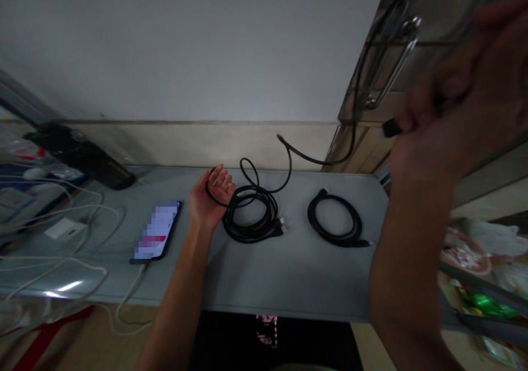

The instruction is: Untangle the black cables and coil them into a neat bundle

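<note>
Left hand: half open, palm up, fingers loosely curled, black cable looped across it. Right hand: raised at right, blurred, fingers curled in around one black plug. Cable runs from the left hand past the near coil, then up top right. Count on table: 2 black coils, 1 phone.

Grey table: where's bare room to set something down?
Table: front middle, between left forearm and right forearm, nearer than left coil and right coil. Smaller: back strip between black case and left hand. Crowded: left end, white cables, adapter.
</note>
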`<action>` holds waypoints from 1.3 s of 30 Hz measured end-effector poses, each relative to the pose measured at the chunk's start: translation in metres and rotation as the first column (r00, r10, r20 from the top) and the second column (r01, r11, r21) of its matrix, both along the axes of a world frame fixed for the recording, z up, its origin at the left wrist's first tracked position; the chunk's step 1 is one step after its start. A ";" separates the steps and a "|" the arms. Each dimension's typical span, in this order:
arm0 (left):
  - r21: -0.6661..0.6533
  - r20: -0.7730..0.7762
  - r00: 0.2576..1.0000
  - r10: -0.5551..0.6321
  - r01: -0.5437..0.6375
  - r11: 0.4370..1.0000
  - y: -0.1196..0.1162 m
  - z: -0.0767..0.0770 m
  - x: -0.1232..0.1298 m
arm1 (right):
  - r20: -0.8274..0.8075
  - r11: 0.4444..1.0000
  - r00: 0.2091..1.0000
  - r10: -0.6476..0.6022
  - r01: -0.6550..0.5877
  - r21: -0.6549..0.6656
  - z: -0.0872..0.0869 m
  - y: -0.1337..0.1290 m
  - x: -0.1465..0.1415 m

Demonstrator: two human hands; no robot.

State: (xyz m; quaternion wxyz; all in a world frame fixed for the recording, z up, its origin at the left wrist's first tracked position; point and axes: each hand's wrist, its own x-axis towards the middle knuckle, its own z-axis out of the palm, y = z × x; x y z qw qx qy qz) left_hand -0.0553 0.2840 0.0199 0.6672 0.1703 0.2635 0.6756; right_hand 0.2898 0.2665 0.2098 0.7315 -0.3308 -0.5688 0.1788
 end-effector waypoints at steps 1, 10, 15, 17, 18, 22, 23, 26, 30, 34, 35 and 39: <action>-0.026 -0.010 1.000 -0.024 0.024 0.999 0.000 0.001 0.003 | -0.045 0.995 0.999 -0.006 0.010 0.104 0.000 -0.004 -0.012; -0.081 -0.092 0.988 -0.124 0.116 0.990 -0.002 0.001 0.017 | 0.712 0.854 0.484 0.509 -0.391 -0.344 -0.047 0.005 -0.080; -0.112 -0.091 0.993 -0.077 0.067 0.992 -0.002 0.008 0.022 | 0.846 0.844 0.205 0.492 -0.351 -0.406 -0.098 0.021 -0.121; -0.151 -0.115 0.988 -0.100 0.082 0.985 -0.003 0.010 0.023 | 0.861 0.850 0.169 0.479 -0.335 -0.407 -0.115 0.025 -0.130; -0.164 -0.124 0.986 -0.115 0.094 0.982 -0.003 0.010 0.024 | 0.866 0.855 0.165 0.473 -0.325 -0.405 -0.123 0.026 -0.133; -0.148 -0.148 0.981 -0.129 0.107 0.983 -0.001 0.003 0.022 | 0.858 0.851 0.136 0.496 -0.272 -0.449 -0.135 0.028 -0.137; -0.141 -0.153 0.980 -0.125 0.104 0.985 0.000 0.001 0.022 | 0.850 0.843 0.120 0.513 -0.257 -0.473 -0.134 0.027 -0.138; -0.135 -0.161 0.982 -0.101 0.080 0.988 0.003 -0.005 0.019 | 0.817 0.806 0.064 0.572 -0.225 -0.547 -0.130 0.024 -0.142; -0.132 -0.172 0.982 -0.082 0.059 0.989 0.003 -0.009 0.018 | 0.788 0.775 0.038 0.615 -0.214 -0.595 -0.129 0.020 -0.151; -0.117 -0.222 0.973 -0.058 0.033 0.993 0.002 -0.008 0.020 | 0.804 0.790 0.018 0.594 -0.204 -0.579 -0.135 0.016 -0.155; -0.116 -0.234 0.971 -0.054 0.027 0.993 0.002 -0.008 0.021 | 0.819 0.805 0.026 0.573 -0.209 -0.556 -0.136 0.015 -0.156; -0.076 -0.216 0.976 -0.017 0.001 0.997 -0.001 -0.001 0.024 | 0.844 0.827 0.023 0.536 -0.216 -0.519 -0.138 0.011 -0.156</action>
